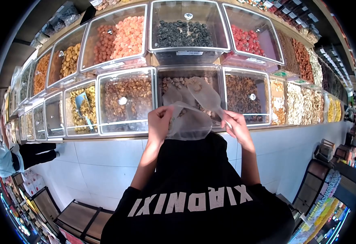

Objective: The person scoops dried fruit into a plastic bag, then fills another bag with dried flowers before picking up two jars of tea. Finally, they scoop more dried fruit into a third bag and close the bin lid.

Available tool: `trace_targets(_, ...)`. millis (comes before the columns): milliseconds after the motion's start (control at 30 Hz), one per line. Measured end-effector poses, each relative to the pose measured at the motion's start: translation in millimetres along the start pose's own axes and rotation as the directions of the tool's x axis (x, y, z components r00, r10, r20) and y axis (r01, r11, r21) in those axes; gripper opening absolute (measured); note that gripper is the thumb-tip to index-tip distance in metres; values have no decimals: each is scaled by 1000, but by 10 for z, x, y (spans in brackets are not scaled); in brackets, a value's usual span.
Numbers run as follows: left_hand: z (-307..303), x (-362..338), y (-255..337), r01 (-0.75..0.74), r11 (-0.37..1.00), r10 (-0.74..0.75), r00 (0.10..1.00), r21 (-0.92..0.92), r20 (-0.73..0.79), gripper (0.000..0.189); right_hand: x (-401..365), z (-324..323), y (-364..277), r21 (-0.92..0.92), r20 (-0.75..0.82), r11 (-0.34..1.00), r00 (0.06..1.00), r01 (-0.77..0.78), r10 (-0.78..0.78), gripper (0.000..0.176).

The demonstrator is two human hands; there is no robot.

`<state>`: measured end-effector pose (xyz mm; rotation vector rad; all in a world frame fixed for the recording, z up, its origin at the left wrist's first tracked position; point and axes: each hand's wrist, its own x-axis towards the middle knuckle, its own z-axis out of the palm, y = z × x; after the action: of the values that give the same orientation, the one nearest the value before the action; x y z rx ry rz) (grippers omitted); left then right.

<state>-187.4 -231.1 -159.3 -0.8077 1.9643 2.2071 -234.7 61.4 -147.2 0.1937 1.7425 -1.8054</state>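
Note:
A clear plastic bag [190, 124] hangs from my left hand [159, 122], whose fingers are pinched on its upper edge. My right hand [235, 123] grips the handle of a translucent scoop [204, 94]. The scoop's bowl lies over the middle front bin [219, 75], above light brown dried pieces [182, 82]. The bag hangs at the front edge of that bin, just left of the scoop, and overlaps part of the bin's contents. What the bag contains is hard to make out.
Lidded bins of dark [184, 34], pink [128, 36] and red pieces [249, 42] stand behind. Covered bins flank the middle one; a blue scoop [81, 105] lies in a left one. Another person [8, 156] stands at far left. Shelving [80, 219] is behind me.

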Motion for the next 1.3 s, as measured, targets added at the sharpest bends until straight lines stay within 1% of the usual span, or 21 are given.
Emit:
trace_targets(67, 20, 59, 0, 68, 986, -66, 998, -150, 22, 24, -201, -86, -152, 4, 45, 1000, 999, 21, -21, 34)
trace_targets(133, 59, 138, -28, 47, 981, -43, 999, -189, 27, 24, -397, -134, -305, -52, 94, 998, 995, 34, -29, 40)
trace_targets(200, 84, 177, 2, 34, 973, -27, 999, -227, 36, 27, -539, -131, -406, -217, 161, 975, 987, 58, -23, 40)
trace_targets(267, 74, 215, -21, 19, 966, 0, 997, -259, 75, 29, -582, -52, -306, -366, 189, 910, 973, 195, -132, 38)
trace_targets(300, 39, 207, 29, 27, 964, 0, 995, -263, 102, 29, -584, 13, -274, -436, 210, 861, 960, 261, -185, 37)
trace_targets(400, 149, 99, 231, 5, 920, 34, 995, -392, 93, 29, -585, 545, -554, -790, 108, 575, 970, 216, -216, 33)
trace_targets(433, 183, 68, 263, -12, 893, 49, 996, -450, 72, 30, -504, 630, -487, -887, 126, 410, 965, 213, -229, 44)
trace_targets(533, 45, 21, 209, 28, 870, 50, 989, -493, 143, 32, -394, 765, -379, -956, 112, 241, 969, 165, -219, 44)
trace_targets(567, 8, 0, 191, 32, 845, 49, 989, -533, 138, 33, -431, 739, -435, -944, 160, 231, 938, 236, -306, 42)
trace_targets(667, -66, -85, 177, 50, 773, 37, 992, -632, 125, 33, -559, 474, -635, -807, 128, 525, 948, 271, -293, 32)
trace_targets(733, -151, -117, 117, 67, 751, 15, 993, -656, 120, 32, -562, 157, -785, -735, 121, 660, 987, 158, -101, 34)
trace_targets(767, -205, -129, 65, 77, 744, 2, 993, -663, 118, 31, -490, -94, -597, -505, 157, 812, 956, 293, -247, 36)
trace_targets(800, -306, -105, -103, 88, 746, -13, 993, -660, 118, 30, -542, -62, -884, -518, 77, 850, 995, 100, -71, 32)
trace_targets(867, -337, -145, -161, 120, 752, -83, 993, -648, 87, 24, -347, -195, -824, -557, 36, 830, 999, 18, 3, 27)
trace_targets(933, -312, -270, -59, 168, 758, -198, 980, -631, 24, 22, -88, -50, -798, -661, -35, 725, 972, -196, 231, 27)
trace_targets(1000, -335, -344, -44, 198, 732, -208, 976, -652, 63, 24, 348, 100, -457, -783, -54, 585, 959, -214, 279, 31)
trace_targets(1067, -382, -374, -115, 189, 713, -161, 981, -675, 104, 27, 880, 159, 198, -884, -170, 411, 972, -223, 162, 35)
trace_targets(1100, -393, -397, -119, 174, 713, -137, 985, -680, 109, 28, 1130, 137, 527, -859, -182, 456, 971, -234, 155, 35)
trace_targets(1167, -413, -460, -124, 144, 710, -91, 989, -689, 112, 30, 1492, 174, 1052, -746, -161, 634, 980, -201, 121, 35)
trace_targets(1233, -418, -499, -127, 138, 697, -99, 990, -703, 97, 31, 1749, 244, 1367, -521, -113, 847, 992, -101, 49, 36)
trace_targets(1300, -419, -527, -148, 121, 688, -69, 992, -716, 102, 32, 1969, 290, 1632, -489, -73, 872, 997, -20, -18, 36)
